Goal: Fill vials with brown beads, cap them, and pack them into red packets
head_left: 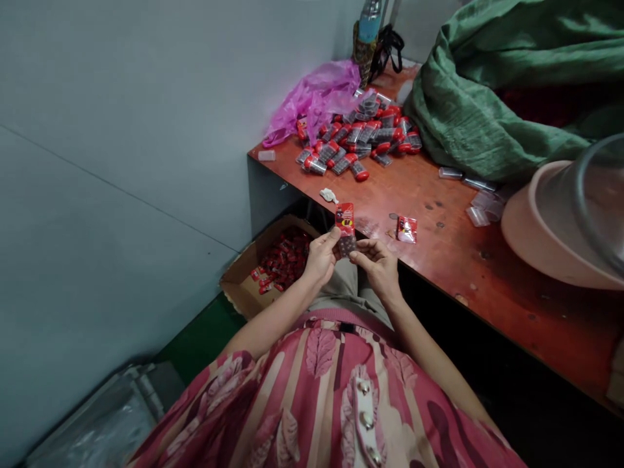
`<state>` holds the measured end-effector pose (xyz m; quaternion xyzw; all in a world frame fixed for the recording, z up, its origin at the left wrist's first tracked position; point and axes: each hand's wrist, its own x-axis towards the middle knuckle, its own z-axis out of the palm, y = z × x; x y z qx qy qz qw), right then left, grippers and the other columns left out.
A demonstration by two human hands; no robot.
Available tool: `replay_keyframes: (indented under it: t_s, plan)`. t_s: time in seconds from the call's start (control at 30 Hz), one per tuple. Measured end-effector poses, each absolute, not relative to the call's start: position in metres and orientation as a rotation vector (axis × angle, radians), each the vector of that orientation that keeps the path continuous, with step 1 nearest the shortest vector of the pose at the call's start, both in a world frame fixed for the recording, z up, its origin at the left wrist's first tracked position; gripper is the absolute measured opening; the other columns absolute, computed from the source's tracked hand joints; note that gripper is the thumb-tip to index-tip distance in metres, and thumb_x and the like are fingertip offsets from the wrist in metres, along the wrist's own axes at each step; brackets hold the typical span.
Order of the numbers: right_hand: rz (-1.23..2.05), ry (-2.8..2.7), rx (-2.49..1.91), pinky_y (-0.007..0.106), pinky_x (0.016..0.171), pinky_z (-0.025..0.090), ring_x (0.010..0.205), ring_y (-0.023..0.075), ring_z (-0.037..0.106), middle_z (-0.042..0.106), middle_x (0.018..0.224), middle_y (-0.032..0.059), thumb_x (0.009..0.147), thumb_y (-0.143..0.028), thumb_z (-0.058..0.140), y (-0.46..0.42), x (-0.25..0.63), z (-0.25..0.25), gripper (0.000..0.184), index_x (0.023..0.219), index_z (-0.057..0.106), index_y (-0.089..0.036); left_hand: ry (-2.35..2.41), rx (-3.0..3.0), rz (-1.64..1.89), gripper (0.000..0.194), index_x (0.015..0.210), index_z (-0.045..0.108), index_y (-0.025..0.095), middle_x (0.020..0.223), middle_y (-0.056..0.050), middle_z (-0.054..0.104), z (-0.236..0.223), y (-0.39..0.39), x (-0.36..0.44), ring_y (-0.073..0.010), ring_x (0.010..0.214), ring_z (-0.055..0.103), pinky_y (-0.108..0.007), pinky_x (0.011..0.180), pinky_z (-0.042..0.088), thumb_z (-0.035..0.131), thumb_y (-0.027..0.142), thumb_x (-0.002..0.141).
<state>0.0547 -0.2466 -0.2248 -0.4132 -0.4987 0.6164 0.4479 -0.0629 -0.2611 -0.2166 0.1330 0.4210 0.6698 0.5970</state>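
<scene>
Holding a red foil sachet [344, 219] upright between both hands, just off the front edge of an orange-red table [463, 273].
Your left hand [320, 257] pinches the sachet's lower part between thumb and fingers, and your right hand [377, 264] pinches the grey lower end from the other side, though the fingers hide the exact grip. Beyond them, a heap of red-capped clear tubes [355, 136] lies by a pink plastic bag [312, 101]. A second red sachet [407, 229] lies on the table to your right, near a few clear tubes [478, 208]. Below left, a cardboard box [241, 279] holds red packets [283, 260]. Green cloth [487, 97] and a pink basin [550, 227] sit at the table's far right.
</scene>
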Motion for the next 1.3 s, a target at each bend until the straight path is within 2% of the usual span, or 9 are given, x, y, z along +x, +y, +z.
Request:
replay_keyframes:
  t_s: [0.13, 0.27, 0.37, 0.57, 0.8, 0.97, 1.13, 1.3]
  plan:
    - [1.454, -1.183, -0.996, 0.030, 0.072, 0.051, 0.071, 0.0123, 0.061, 0.066, 0.082, 0.0001, 0.064, -0.024, 0.074, -0.252, 0.047, -0.225, 0.024, 0.085, 0.063, -0.019, 1.003, 0.256, 1.633, 0.038, 0.075, 0.065, 0.012, 0.072, -0.005, 0.066, -0.220, -0.265, -0.055, -0.0133, 0.066, 0.061, -0.025, 0.062, 0.045, 0.072, 0.047, 0.061]
    - [1.494, -1.106, -1.026, 0.029, 0.066, 0.051, 0.063, 0.0111, 0.059, 0.066, 0.076, -0.0007, 0.062, -0.024, 0.075, -0.252, 0.044, -0.223, 0.025, 0.084, 0.064, -0.018, 0.992, 0.229, 1.643, 0.030, 0.074, 0.066, 0.012, 0.071, -0.002, 0.065, -0.216, -0.273, -0.052, -0.0097, 0.061, 0.057, -0.023, 0.060, 0.044, 0.071, 0.040, 0.064]
    - [1.538, -1.164, -1.029, 0.031, 0.065, 0.052, 0.060, 0.0112, 0.059, 0.066, 0.073, -0.0011, 0.062, -0.026, 0.076, -0.251, 0.041, -0.219, 0.026, 0.084, 0.064, -0.018, 0.905, 0.216, 1.622, 0.031, 0.077, 0.067, 0.011, 0.074, -0.004, 0.067, -0.211, -0.276, -0.061, -0.0102, 0.061, 0.058, -0.024, 0.061, 0.045, 0.071, 0.040, 0.065]
    - [1.519, -1.301, -0.986, 0.032, 0.070, 0.053, 0.068, 0.0135, 0.062, 0.067, 0.078, -0.0006, 0.062, -0.027, 0.076, -0.257, 0.037, -0.221, 0.025, 0.083, 0.066, -0.020, 0.905, 0.243, 1.579, 0.037, 0.077, 0.067, 0.009, 0.080, -0.011, 0.069, -0.212, -0.276, -0.074, -0.0162, 0.070, 0.063, -0.023, 0.059, 0.044, 0.074, 0.041, 0.060]
    - [1.546, -1.252, -1.034, 0.031, 0.064, 0.052, 0.058, 0.0122, 0.059, 0.065, 0.066, -0.0017, 0.063, -0.025, 0.075, -0.255, 0.046, -0.228, 0.019, 0.078, 0.067, -0.019, 0.946, 0.232, 1.575, 0.034, 0.077, 0.068, 0.010, 0.079, -0.010, 0.069, -0.212, -0.280, -0.062, -0.0128, 0.061, 0.060, -0.024, 0.056, 0.042, 0.074, 0.039, 0.060]
    - [1.457, -1.280, -1.069, 0.032, 0.067, 0.051, 0.061, 0.0125, 0.059, 0.067, 0.073, -0.0006, 0.062, -0.026, 0.075, -0.250, 0.043, -0.219, 0.019, 0.078, 0.069, -0.019, 1.041, 0.226, 1.563, 0.030, 0.075, 0.068, 0.010, 0.069, -0.006, 0.068, -0.211, -0.275, -0.060, -0.0081, 0.051, 0.053, -0.024, 0.054, 0.041, 0.074, 0.036, 0.060]
    - [1.582, -1.285, -1.071, 0.030, 0.061, 0.050, 0.056, 0.0113, 0.056, 0.064, 0.066, -0.0016, 0.063, -0.028, 0.074, -0.236, 0.046, -0.220, 0.018, 0.077, 0.069, -0.019, 1.010, 0.204, 1.459, 0.031, 0.076, 0.068, 0.009, 0.071, -0.008, 0.068, -0.215, -0.266, -0.071, -0.0117, 0.057, 0.058, -0.027, 0.059, 0.046, 0.074, 0.035, 0.060]
    - [1.447, -1.563, -1.066, 0.032, 0.071, 0.049, 0.071, 0.0148, 0.060, 0.066, 0.078, 0.0013, 0.068, -0.029, 0.070, -0.226, 0.049, -0.225, 0.014, 0.080, 0.070, -0.021, 1.083, 0.154, 1.525, 0.031, 0.076, 0.067, 0.010, 0.077, -0.008, 0.069, -0.217, -0.257, -0.076, -0.0131, 0.063, 0.061, -0.026, 0.062, 0.046, 0.076, 0.034, 0.059]
